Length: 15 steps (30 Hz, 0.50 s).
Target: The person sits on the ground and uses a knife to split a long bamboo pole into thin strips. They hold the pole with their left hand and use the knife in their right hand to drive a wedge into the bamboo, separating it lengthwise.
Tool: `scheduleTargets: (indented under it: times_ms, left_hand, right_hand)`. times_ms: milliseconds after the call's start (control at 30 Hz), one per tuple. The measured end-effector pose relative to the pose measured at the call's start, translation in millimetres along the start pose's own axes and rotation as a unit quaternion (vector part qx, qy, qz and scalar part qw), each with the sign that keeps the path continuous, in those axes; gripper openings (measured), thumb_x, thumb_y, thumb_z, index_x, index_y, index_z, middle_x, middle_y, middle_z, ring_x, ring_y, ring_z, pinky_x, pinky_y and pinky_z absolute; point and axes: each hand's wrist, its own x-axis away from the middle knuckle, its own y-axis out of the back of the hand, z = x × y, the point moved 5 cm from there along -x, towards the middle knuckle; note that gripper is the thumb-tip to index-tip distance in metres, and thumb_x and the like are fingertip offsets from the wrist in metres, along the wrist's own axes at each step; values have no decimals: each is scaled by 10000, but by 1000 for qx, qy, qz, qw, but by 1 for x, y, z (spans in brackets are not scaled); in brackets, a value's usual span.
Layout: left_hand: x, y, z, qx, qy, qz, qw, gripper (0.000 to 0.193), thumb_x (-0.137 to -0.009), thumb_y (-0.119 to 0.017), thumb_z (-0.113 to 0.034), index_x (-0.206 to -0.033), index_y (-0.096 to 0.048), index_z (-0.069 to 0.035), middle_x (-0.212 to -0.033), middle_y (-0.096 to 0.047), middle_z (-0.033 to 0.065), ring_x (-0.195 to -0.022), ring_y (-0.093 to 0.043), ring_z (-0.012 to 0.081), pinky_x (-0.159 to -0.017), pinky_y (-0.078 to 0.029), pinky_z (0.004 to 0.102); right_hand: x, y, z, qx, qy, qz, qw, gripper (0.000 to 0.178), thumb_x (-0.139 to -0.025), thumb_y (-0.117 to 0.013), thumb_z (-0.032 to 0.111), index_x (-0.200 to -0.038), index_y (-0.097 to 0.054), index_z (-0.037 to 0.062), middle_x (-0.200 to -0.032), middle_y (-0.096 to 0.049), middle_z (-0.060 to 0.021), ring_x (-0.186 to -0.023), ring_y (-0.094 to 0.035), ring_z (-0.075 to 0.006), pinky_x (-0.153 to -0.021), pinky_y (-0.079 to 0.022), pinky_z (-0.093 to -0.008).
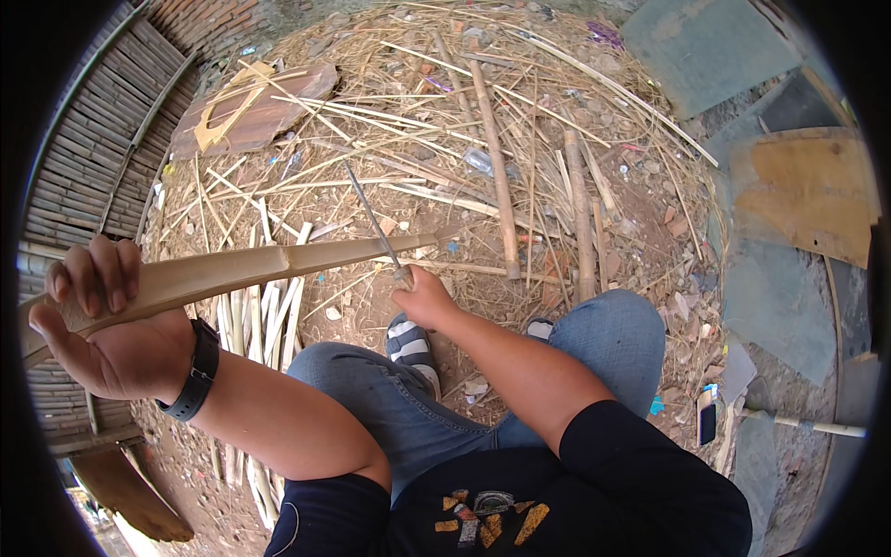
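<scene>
A long split piece of bamboo (237, 269) stretches from the far left toward the middle, its pale inner side facing up. My left hand (130, 343), with a dark watch at the wrist, is closed around its wide left end. In my right hand (427, 295) is the handle of a long, thin-bladed knife (371, 215). The blade points away and to the left, crossing the bamboo near its narrow right end. Whether the edge has cut into it I cannot tell.
Pale bamboo strips (264, 320) lie in a bundle below the bamboo piece. Several poles (492, 167) and splinters litter the dirt beyond. A brown board (255, 111) lies at the far left, near a bamboo wall (93, 139). Grey sheets (775, 297) and a phone (707, 418) are on the right.
</scene>
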Motion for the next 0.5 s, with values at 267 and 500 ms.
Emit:
scheduleTargets:
  times_ms: [267,500]
  left_hand:
    - [0,-1,1,-7,-1,-1,1000,233,-872,-609,-329,-857,-510,-118,-675,-411,-32,-585,-368,83,-575,-298,230]
    - [0,-5,1,4,4,0,1000,234,-872,-609,-329,-853,-512,-117,-668,-407,-32,-586,-371,80,-575,-300,228]
  right_hand:
    - [0,0,0,-3,-8,4,1000,449,-764,-635,218,-1104,-549,-63,-892,-634,-223,-840,-629,-339,-771,-488,-406]
    - [0,1,0,-3,6,-6,1000,432,-762,-630,215,-1085,-555,-62,-866,-633,-222,-823,-627,-342,-757,-487,-409]
